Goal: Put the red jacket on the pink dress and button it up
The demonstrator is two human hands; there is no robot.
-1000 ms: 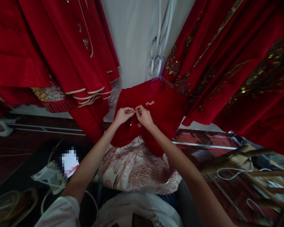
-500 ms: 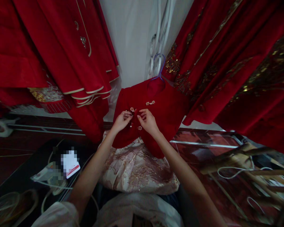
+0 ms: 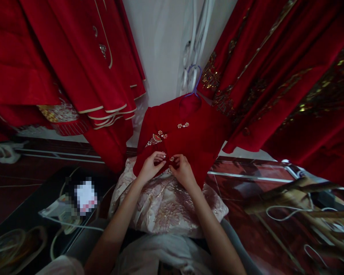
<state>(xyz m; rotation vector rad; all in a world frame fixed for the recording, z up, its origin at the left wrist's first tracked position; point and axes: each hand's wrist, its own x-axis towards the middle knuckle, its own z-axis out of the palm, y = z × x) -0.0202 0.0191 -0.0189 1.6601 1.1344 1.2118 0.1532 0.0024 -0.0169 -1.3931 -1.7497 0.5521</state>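
Note:
A red jacket (image 3: pixel 200 141) hangs from a purple hanger (image 3: pixel 195 89) in front of me, over a pale pink-and-gold floral skirt (image 3: pixel 172 214). Down its front run beaded flower fasteners (image 3: pixel 183 125), and a fan-shaped ornament (image 3: pixel 154 139) sits to the left of the opening. At the lowest fastener, my left hand (image 3: pixel 152 167) pinches the jacket's left front edge. Across the opening, my right hand (image 3: pixel 184 171) has its fingers bent around the right front edge beside a small beaded flower (image 3: pixel 172 159). The fingers partly hide the fastener.
More red garments (image 3: pixel 109 91) hang at the left, and gold-embroidered red ones (image 3: pixel 263 84) at the right. A white metal rack (image 3: pixel 193 42) stands behind. A dark low surface (image 3: pixel 40 198) at lower left carries cables and a plastic bag. Wooden bars (image 3: pixel 292 198) lie at right.
Both hands have moved down the jacket front, from the middle fastener to the lowest one. The fan-shaped ornament, mostly covered before by my left hand, now shows.

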